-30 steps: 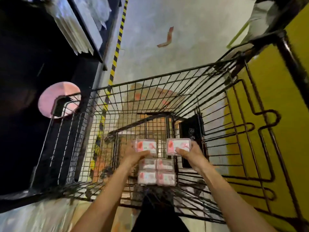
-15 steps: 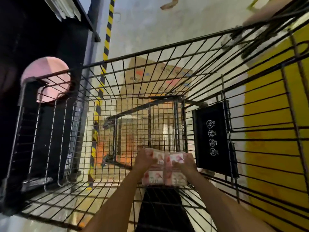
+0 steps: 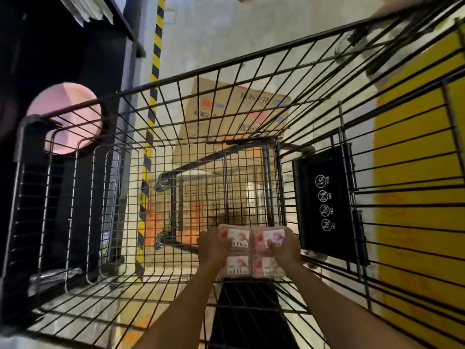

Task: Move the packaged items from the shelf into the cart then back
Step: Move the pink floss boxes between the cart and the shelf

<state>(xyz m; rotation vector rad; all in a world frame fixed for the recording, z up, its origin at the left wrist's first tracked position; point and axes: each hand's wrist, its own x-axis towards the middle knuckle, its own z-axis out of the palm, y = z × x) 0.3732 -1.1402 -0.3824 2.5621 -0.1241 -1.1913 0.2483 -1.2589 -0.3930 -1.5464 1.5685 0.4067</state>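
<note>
Head view: you look down into wire cart (image 3: 75, 172).
Left hand (image 3: 212, 248): you grip the left top pink package (image 3: 237, 238), fingers curled on its edge.
Right hand (image 3: 286, 248): you grip the right top pink package (image 3: 268, 236).
Packages: low in the cart, touching side by side, on two lower packages (image 3: 251, 269).
Cart wall: black sign (image 3: 324, 205) just right.

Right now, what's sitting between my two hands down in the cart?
In the head view, two pink floss packs lie side by side between the left hand and right hand, atop more packs in the cart.
</note>
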